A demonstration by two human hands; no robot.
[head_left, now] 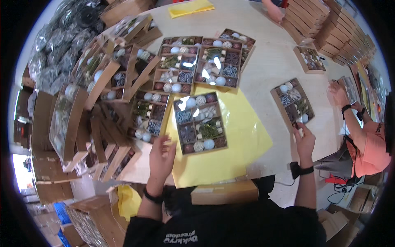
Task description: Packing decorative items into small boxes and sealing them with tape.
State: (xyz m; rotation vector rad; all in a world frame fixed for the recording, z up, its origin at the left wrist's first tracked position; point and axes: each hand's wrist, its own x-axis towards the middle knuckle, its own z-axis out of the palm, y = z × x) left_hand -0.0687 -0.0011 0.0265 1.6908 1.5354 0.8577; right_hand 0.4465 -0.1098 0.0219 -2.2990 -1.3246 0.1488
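On the table [267,53], yellow paper [247,136] underlies one box [200,122], left hand [161,158] loosely spread beside it, right hand [305,142] pinching another box [292,101].

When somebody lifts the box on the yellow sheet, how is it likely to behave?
The box is probably fairly stiff, since its brown sides look straight. Glare on top suggests a smooth surface, perhaps slippery under fingers. It lies flat on the yellow sheet, so tipping seems unlikely, though round balls inside might shift.
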